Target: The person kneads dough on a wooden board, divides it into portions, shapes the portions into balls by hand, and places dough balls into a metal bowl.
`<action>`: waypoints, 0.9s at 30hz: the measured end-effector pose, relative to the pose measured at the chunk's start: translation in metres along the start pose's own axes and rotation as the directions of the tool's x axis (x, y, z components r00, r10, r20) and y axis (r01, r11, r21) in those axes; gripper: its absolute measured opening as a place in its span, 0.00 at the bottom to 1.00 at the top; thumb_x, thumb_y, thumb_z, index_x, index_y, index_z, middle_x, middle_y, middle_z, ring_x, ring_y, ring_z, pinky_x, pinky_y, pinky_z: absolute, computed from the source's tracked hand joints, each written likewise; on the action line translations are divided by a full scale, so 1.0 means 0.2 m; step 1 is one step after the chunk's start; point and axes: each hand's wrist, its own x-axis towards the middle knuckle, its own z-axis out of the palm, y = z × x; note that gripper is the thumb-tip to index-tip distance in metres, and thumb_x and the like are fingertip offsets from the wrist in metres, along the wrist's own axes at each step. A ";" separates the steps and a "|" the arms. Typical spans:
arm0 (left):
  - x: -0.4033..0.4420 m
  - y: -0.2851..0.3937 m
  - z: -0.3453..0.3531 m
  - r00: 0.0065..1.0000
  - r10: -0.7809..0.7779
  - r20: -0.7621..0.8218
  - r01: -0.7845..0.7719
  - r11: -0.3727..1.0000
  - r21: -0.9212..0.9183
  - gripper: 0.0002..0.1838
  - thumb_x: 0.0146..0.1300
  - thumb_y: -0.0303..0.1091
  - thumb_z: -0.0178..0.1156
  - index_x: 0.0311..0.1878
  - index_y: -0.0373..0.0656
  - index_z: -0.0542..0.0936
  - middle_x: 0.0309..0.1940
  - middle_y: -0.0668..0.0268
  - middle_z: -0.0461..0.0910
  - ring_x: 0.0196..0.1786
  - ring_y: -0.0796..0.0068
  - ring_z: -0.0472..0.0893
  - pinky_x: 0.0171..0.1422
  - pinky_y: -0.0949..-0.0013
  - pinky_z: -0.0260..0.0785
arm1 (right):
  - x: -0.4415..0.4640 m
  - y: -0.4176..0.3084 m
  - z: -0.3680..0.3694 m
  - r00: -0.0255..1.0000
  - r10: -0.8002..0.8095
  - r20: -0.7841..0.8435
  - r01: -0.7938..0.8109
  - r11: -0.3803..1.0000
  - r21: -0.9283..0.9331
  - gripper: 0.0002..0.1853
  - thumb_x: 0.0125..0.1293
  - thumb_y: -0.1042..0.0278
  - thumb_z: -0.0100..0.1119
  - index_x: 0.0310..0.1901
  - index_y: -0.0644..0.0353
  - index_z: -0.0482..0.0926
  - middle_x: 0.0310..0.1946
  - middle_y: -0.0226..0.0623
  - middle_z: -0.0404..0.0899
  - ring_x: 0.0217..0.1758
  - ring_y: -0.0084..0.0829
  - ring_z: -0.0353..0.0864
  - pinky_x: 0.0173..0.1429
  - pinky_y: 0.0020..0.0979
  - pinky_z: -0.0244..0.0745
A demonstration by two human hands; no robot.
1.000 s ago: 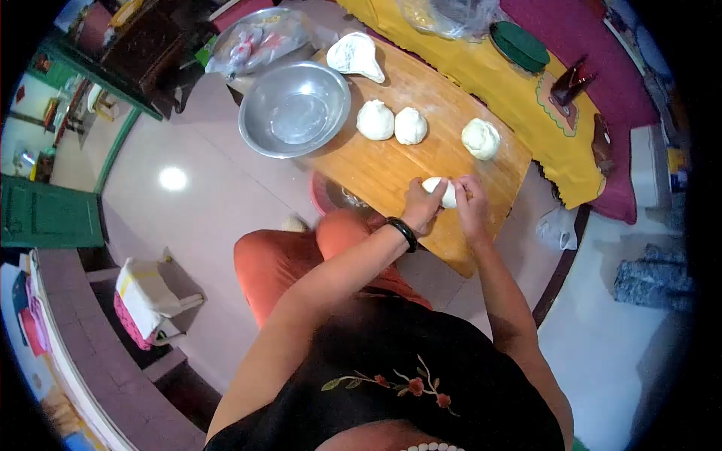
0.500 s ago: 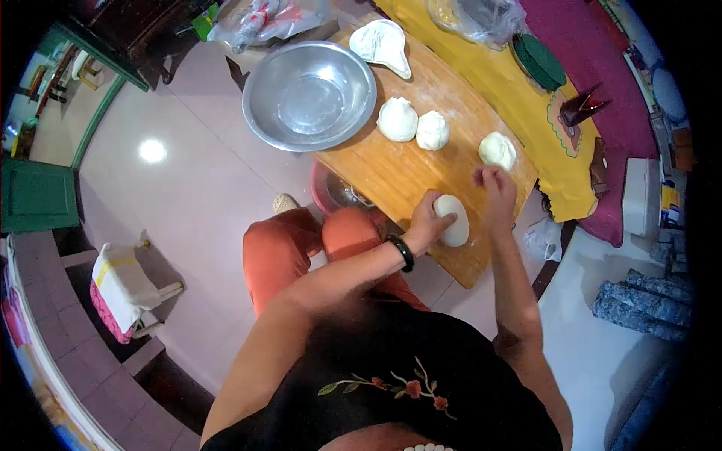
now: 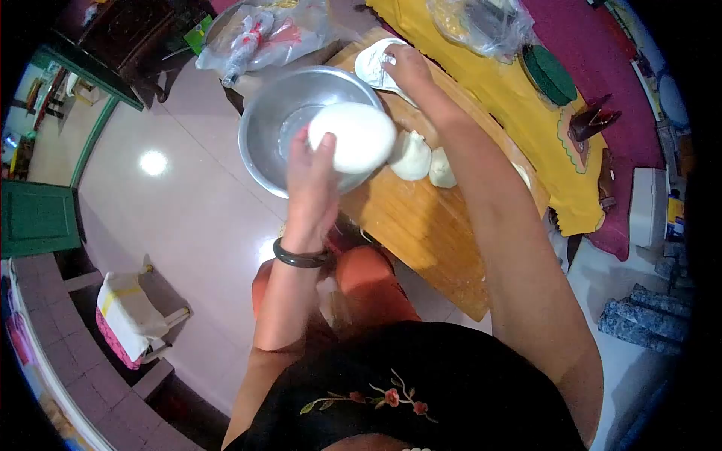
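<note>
I'm holding a smooth white dough round [image 3: 353, 138] in my left hand [image 3: 314, 169], fingers and thumb closing on its left side, right over the steel bowl [image 3: 250, 146]. My right hand [image 3: 411, 69] is reaching to the far end of the wooden board [image 3: 421, 225], fingers bent narrow in what looks like a flour scoop [image 3: 371, 65]; whether they're pinching any flour, I can't tell. Here's the danger: one hand is carrying all that soft weight from one side, so the round could be sagging, stretching or sliding off my fingers onto the hard rim. My right forearm is crossing low, too, so dipping it could be denting the pleated dough ball [image 3: 411, 156] or the smaller ball [image 3: 442, 169] beside it. A careless knuckle could be tipping the scoop and dusting the yellow cloth [image 3: 423, 39]. Textures now: the held round is looking plump and matte, the two balls are showing gathered, peaked tops, the metal is shining, and the flat, grained wood is wearing pale floury smears.
</note>
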 end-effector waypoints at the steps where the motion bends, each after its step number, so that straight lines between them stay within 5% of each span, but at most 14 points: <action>1: 0.04 0.01 -0.04 0.999 0.033 -0.028 -0.032 0.999 0.025 0.24 0.72 0.41 0.59 0.65 0.44 0.66 0.58 0.65 0.75 0.60 0.72 0.77 0.66 0.62 0.71 | -0.01 0.00 0.02 1.000 0.019 -0.007 -0.019 1.000 -0.017 0.15 0.60 0.66 0.64 0.47 0.63 0.82 0.42 0.50 0.84 0.49 0.50 0.82 0.56 0.45 0.75; 6: 0.10 0.05 -0.17 0.993 0.049 -0.111 -0.058 0.996 -0.073 0.22 0.72 0.45 0.59 0.60 0.42 0.72 0.57 0.65 0.77 0.60 0.72 0.77 0.67 0.63 0.70 | -0.01 0.07 0.11 0.978 0.194 0.078 -0.191 0.981 -0.034 0.15 0.65 0.68 0.55 0.52 0.53 0.83 0.48 0.50 0.82 0.54 0.51 0.80 0.57 0.47 0.76; 9: 0.11 0.08 -0.18 0.987 0.082 -0.138 -0.104 0.982 -0.156 0.26 0.71 0.38 0.61 0.65 0.38 0.65 0.59 0.60 0.72 0.61 0.67 0.73 0.67 0.60 0.67 | 0.01 0.08 0.05 0.980 0.197 -0.028 -0.197 0.980 0.014 0.11 0.56 0.74 0.62 0.41 0.63 0.86 0.41 0.55 0.83 0.48 0.53 0.82 0.54 0.44 0.76; 10: 0.11 0.09 -0.18 0.986 0.100 -0.132 -0.120 0.982 -0.147 0.26 0.71 0.39 0.60 0.65 0.38 0.65 0.59 0.61 0.73 0.61 0.67 0.73 0.67 0.60 0.67 | 0.03 0.07 0.01 0.959 0.277 0.059 -0.275 0.961 -0.037 0.14 0.64 0.68 0.56 0.49 0.56 0.84 0.44 0.53 0.83 0.47 0.50 0.84 0.50 0.45 0.78; 16: 0.11 0.13 -0.25 0.962 0.188 -0.198 -0.205 0.976 -0.067 0.23 0.70 0.45 0.61 0.59 0.41 0.72 0.54 0.65 0.78 0.57 0.72 0.79 0.61 0.67 0.74 | 0.05 0.08 -0.18 0.853 0.522 0.026 -0.453 0.713 0.535 0.11 0.63 0.71 0.64 0.45 0.67 0.83 0.27 0.43 0.84 0.25 0.30 0.86 0.32 0.32 0.78; 23: 0.10 0.21 -0.33 0.941 0.197 -0.274 -0.227 0.970 -0.082 0.20 0.69 0.44 0.62 0.55 0.42 0.73 0.51 0.65 0.79 0.51 0.76 0.80 0.52 0.73 0.75 | -0.02 -0.12 -0.28 0.818 0.482 0.313 -0.451 0.202 0.869 0.11 0.69 0.74 0.59 0.49 0.72 0.78 0.32 0.35 0.81 0.25 0.23 0.78 0.30 0.22 0.72; 27: 0.12 0.20 -0.38 0.933 0.192 -0.304 -0.228 0.969 -0.090 0.21 0.69 0.43 0.62 0.58 0.42 0.72 0.53 0.65 0.79 0.52 0.76 0.80 0.52 0.73 0.75 | -0.06 -0.13 -0.23 0.839 0.479 0.258 -0.421 0.270 0.866 0.11 0.69 0.73 0.58 0.48 0.72 0.78 0.32 0.35 0.81 0.28 0.21 0.79 0.33 0.20 0.72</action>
